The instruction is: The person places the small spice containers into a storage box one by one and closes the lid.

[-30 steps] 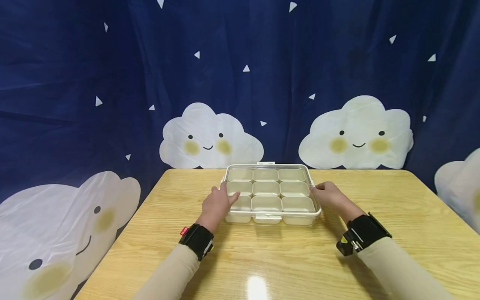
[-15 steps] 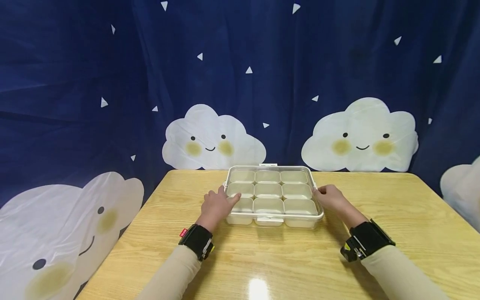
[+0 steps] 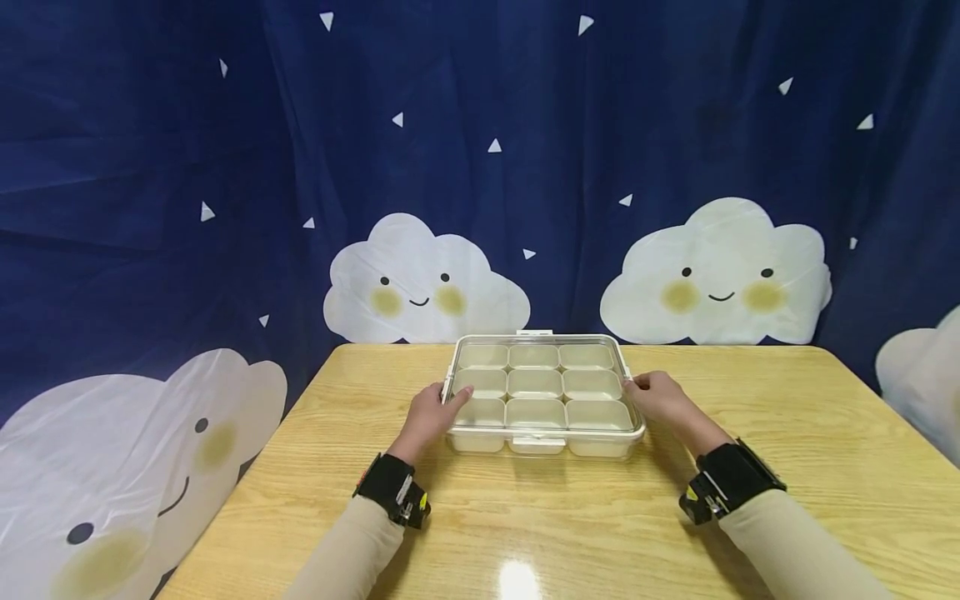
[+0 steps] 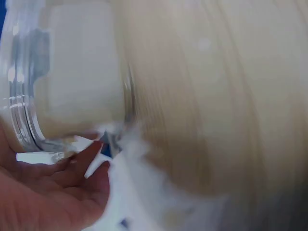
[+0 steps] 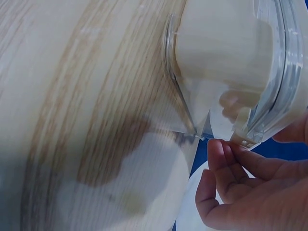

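A clear food storage box (image 3: pixel 534 443) with a see-through lid, a pale rim and several cream inner cups sits toward the table's far side. My left hand (image 3: pixel 431 417) grips its left side, thumb over the lid's edge. In the left wrist view, the fingers (image 4: pixel 98 180) curl beside a side latch (image 4: pixel 41 157) that stands out from the wall. My right hand (image 3: pixel 660 396) pinches the right side near the rim. The right wrist view has its fingertips (image 5: pixel 219 149) at another side latch (image 5: pixel 246 138), with the thumb up at the lid.
The box stands on a light wooden table (image 3: pixel 480 525). A dark blue curtain (image 3: pixel 480 83) with white triangles and smiling clouds hangs behind and to the left. Front and back latches are on the box; the front latch (image 3: pixel 537 442) lies against the wall.
My left hand has turned and its fingers have dropped lower along the box's left side, the wrist sinking a little. The right hand stays in place. The box has hardly moved.
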Motion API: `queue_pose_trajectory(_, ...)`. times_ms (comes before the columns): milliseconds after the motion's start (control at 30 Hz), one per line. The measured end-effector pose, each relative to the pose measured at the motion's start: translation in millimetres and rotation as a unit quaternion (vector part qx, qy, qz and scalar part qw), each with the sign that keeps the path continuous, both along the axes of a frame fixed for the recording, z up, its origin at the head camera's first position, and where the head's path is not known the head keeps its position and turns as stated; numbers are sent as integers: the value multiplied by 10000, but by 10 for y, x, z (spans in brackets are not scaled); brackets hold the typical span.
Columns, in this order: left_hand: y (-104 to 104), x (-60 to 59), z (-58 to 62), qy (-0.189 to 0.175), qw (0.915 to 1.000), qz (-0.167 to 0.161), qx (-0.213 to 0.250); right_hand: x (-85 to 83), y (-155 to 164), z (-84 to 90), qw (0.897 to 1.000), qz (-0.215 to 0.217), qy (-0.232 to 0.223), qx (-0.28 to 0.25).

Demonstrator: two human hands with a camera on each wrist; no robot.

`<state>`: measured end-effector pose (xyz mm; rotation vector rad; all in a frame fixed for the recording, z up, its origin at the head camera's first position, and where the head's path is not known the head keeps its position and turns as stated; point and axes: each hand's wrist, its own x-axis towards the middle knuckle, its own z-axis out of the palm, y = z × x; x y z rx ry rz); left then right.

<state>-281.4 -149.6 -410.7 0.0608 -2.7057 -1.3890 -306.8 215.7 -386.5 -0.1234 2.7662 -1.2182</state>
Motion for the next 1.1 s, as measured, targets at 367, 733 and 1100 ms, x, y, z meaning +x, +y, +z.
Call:
queue_pose_trajectory(367, -25, 15, -3, -655, 9944, 19, 830, 22, 3, 20, 10000, -35, -28, -81)
queue_pose_trajectory(733, -108, -19, -12, -462, 9986, -127, 245, 33, 0, -1, 9999, -2, 150, 28)
queue_pose_trajectory(1100, -34, -191, -42, 249, 9994, 252, 65, 29, 18, -5, 9992, -95, 322, 201)
